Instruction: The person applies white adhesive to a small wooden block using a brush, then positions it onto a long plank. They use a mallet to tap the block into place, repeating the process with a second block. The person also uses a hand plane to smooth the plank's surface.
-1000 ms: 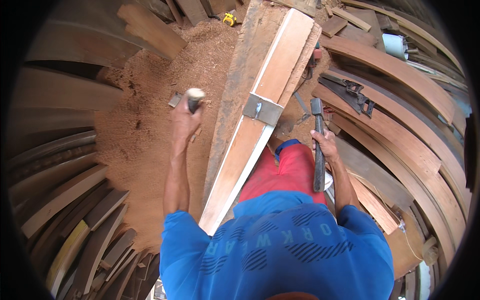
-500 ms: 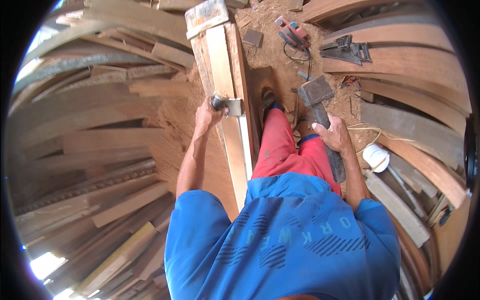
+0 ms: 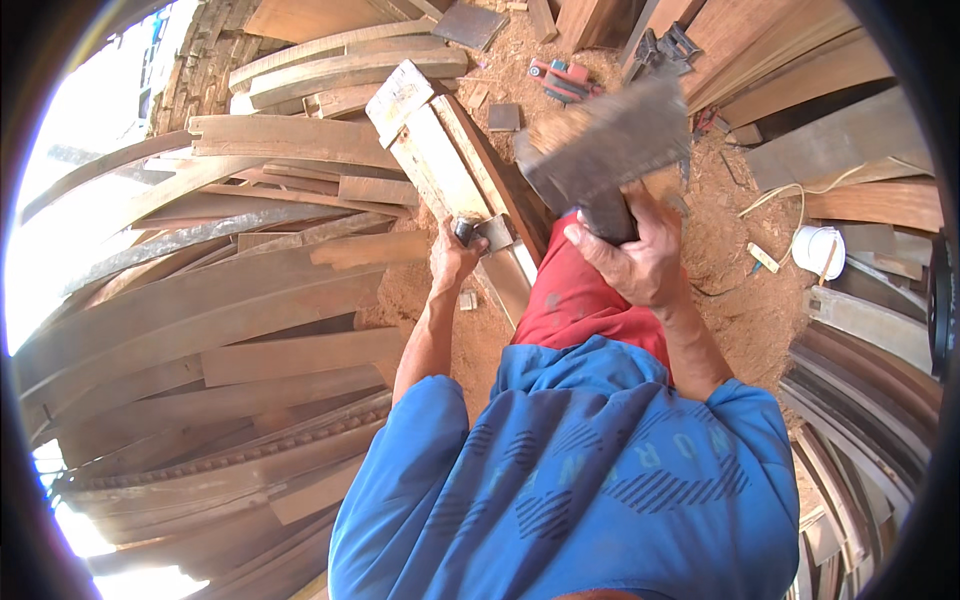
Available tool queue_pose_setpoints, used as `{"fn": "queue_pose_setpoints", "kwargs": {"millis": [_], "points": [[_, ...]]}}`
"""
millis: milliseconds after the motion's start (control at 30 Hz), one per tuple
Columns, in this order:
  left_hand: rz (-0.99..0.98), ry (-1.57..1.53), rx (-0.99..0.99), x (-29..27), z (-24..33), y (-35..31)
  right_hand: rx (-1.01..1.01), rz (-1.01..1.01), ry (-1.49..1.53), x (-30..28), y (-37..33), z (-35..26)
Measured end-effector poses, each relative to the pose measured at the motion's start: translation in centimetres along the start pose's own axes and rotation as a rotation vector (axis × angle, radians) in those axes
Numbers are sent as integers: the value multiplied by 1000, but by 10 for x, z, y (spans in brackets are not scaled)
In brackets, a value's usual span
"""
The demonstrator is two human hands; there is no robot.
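My left hand (image 3: 452,258) is closed around the dark handle of a wide-bladed chisel (image 3: 497,233). The blade's flat metal lies against the upper side of a long wooden beam (image 3: 440,150), which slants from the far left toward my legs. In my right hand (image 3: 645,250) is a wooden mallet (image 3: 605,145), gripped by its short visible handle. The mallet's big block head is raised in front of me, slightly blurred, to the right of the chisel and apart from it. It hides part of the floor and of my right leg.
Stacked curved boards (image 3: 280,270) fill the left side, and more planks (image 3: 840,130) lie at right. A red power tool (image 3: 563,80) rests on the sawdust-covered floor beyond the mallet. At right stand a white bucket (image 3: 818,252) and a pale cord (image 3: 790,190).
My right hand has lifted the mallet up and leftward, toward the head camera. The left hand stays on the chisel at the beam, while the whole view has turned and shifted.
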State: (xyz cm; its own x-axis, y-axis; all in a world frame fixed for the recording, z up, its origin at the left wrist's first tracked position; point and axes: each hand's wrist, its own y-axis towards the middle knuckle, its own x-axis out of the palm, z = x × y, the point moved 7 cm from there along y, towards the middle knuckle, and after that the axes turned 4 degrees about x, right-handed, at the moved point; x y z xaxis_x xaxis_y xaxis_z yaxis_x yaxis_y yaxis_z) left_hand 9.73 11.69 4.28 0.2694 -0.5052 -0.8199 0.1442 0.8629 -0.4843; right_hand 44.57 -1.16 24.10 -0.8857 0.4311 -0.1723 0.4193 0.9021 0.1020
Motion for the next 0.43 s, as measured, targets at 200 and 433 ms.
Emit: {"fn": "queue_pose_setpoints", "kwargs": {"millis": [200,433], "points": [[79,-79,122,-3,5,-7,157,-159,417,70,-78,-6],[372,-603,278,-85,15,-36,223,-131,388,70,-138,-6]]}}
